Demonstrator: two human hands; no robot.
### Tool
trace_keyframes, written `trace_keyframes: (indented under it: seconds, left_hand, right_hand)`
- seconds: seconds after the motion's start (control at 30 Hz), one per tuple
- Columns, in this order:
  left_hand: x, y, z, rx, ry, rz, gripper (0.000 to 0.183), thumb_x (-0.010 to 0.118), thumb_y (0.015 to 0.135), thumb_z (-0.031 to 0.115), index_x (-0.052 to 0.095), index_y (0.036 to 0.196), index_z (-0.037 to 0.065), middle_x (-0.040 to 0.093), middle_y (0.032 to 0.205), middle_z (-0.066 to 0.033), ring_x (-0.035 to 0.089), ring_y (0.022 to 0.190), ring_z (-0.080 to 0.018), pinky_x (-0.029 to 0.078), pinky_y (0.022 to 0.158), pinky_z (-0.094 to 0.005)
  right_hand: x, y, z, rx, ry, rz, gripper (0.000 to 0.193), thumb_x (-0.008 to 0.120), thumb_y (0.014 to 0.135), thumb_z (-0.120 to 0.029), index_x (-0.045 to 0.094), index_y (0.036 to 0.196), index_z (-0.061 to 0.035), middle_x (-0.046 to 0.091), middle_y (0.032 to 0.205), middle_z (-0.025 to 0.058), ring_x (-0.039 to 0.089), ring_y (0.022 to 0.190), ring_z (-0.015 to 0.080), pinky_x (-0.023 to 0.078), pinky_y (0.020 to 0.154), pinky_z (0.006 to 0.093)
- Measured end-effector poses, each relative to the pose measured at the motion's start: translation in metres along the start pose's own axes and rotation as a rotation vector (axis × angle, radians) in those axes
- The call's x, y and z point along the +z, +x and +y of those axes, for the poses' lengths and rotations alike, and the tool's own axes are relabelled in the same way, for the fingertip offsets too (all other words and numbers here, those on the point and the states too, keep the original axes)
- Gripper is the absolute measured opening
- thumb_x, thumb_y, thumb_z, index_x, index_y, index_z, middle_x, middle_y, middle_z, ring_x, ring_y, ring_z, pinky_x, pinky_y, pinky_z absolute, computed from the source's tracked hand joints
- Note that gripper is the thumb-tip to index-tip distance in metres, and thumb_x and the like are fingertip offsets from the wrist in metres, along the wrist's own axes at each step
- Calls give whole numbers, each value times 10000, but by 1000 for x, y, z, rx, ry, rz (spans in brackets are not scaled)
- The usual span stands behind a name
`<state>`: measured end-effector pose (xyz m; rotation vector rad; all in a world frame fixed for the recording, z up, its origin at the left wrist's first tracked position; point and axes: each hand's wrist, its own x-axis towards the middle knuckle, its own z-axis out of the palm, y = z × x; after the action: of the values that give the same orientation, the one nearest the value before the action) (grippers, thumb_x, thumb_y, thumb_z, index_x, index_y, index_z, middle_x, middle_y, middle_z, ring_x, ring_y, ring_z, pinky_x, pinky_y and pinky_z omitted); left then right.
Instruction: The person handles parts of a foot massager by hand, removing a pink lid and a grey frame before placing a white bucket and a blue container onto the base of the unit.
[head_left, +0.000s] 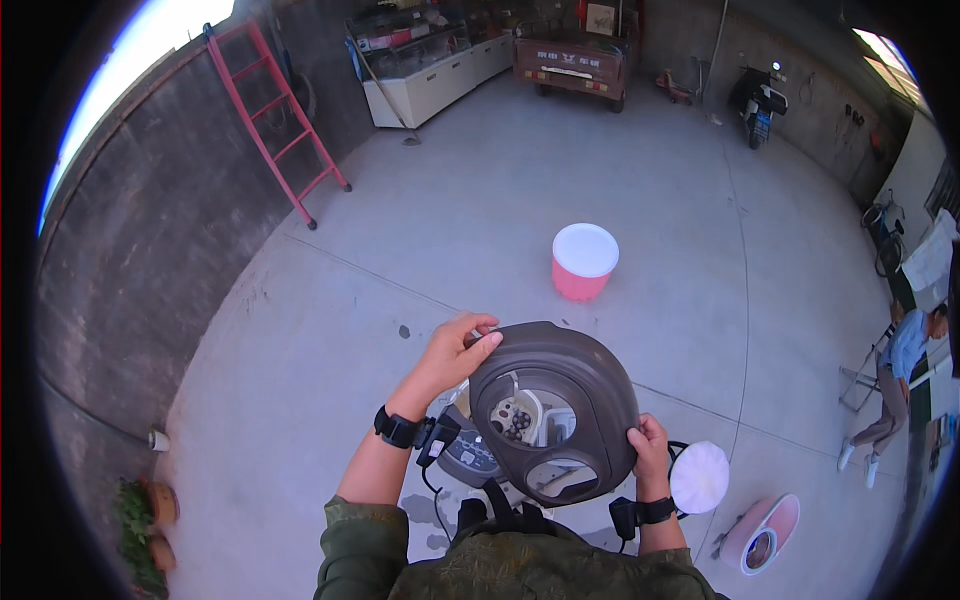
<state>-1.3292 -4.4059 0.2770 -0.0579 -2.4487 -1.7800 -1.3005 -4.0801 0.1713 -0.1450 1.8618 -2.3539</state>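
My left hand (458, 352) grips the upper left rim of a dark grey-brown plastic cover (608, 395), thumb and fingers on its edge. On the cover's right edge, the fingers of my right hand (650, 448) are closed around the rim. The cover is held up in front of my body and has a large opening and a smaller oval one. Through the larger opening show dark round balls (516, 424) in a pale basin. A dark part with a panel (468, 460) sits below, partly hidden by the cover and my left arm.
Ahead on the concrete floor stands a pink tub (583, 272) with a white top. A round fluffy white seat (700, 478) and a pink-and-white hollow object (760, 535) are at right. A red ladder (275, 125) leans on the left wall; a person (897, 360) sits far right.
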Motion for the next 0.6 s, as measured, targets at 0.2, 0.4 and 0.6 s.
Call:
trace_keyframes:
  seconds: [0.2, 0.4, 0.6]
  left_hand:
    - [7, 17, -23, -19, -46, -21, 168, 536, 829, 161, 619, 898, 33, 558, 749, -25, 506, 678, -114, 412, 608, -222]
    - [2, -4, -89, -302, -319, -4, 250, 453, 860, 126, 517, 1084, 34, 546, 980, -44, 563, 703, -112, 477, 607, -229]
    - [23, -72, -176, -644, -359, -46, 232, 476, 842, 133, 520, 1049, 38, 552, 825, -35, 559, 673, -124, 479, 609, -247]
  right_hand:
    - [-4, 1, -7, -4, -51, 13, 204, 614, 713, -202, 485, 753, -49, 477, 671, -44, 425, 616, 27, 334, 555, 167]
    - [-35, 0, 22, -19, 93, 204, 155, 581, 752, -173, 490, 788, -53, 535, 736, -8, 489, 661, 60, 406, 620, 192]
    - [-64, -9, 47, -16, 199, 395, 120, 516, 814, -160, 500, 811, -41, 548, 769, 11, 505, 676, 85, 419, 636, 203]
